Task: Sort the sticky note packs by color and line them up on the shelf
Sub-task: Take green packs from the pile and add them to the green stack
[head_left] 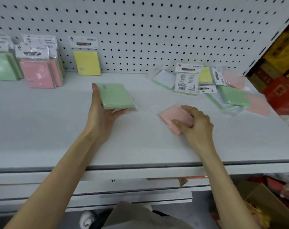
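My left hand [101,113] holds a green sticky note pack [116,96] just above the white shelf [57,123], thumb along its left edge and fingers under it. My right hand [195,125] grips a pink sticky note pack [175,115] lying on the shelf to the right. Against the pegboard at the back left stand sorted packs: green ones [3,65], pink ones [39,71] and one yellow pack [87,61]. A loose heap of mixed packs [206,85] lies at the back right.
A white pegboard [148,30] backs the shelf. Red and yellow boxes [282,76] stand past the shelf's right end. A cardboard box [269,205] sits lower right, below the shelf's front edge [140,167].
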